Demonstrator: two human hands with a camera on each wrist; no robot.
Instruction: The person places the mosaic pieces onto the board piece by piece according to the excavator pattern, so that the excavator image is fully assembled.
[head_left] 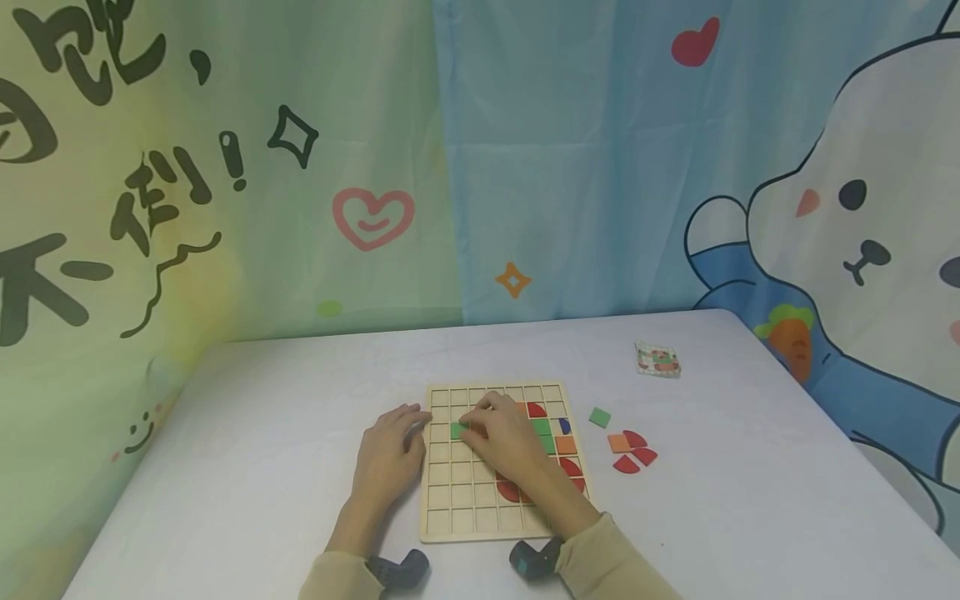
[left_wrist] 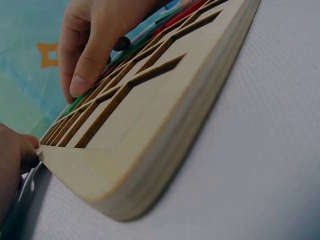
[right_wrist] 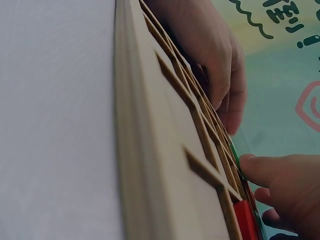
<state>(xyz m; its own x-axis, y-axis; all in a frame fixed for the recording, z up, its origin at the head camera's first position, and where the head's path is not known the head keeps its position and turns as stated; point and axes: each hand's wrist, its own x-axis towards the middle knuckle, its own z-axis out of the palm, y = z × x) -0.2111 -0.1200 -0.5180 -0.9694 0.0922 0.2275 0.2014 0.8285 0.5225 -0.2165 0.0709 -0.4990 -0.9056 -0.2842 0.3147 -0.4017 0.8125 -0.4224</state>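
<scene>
A wooden grid board point(head_left: 438, 525) lies on the table, with coloured tiles in several of its cells. My right hand point(head_left: 506, 437) reaches over the board, pinching a green square tile point(head_left: 457, 431) at a cell in its left part. In the left wrist view, the right thumb and fingers come down on that green tile point(left_wrist: 75, 106). My left hand point(head_left: 392, 450) rests beside the board's left edge, its fingertips touching the rim. Red, green, orange and blue tiles fill cells on the right side; the right hand and forearm hide some of them.
Right of the board lie a loose green square point(head_left: 600, 417), an orange square point(head_left: 619, 443) and several red quarter-round tiles point(head_left: 626, 464). A small printed picture card point(head_left: 657, 360) sits farther back. A printed curtain point(head_left: 540, 167) hangs behind the white table point(head_left: 300, 400).
</scene>
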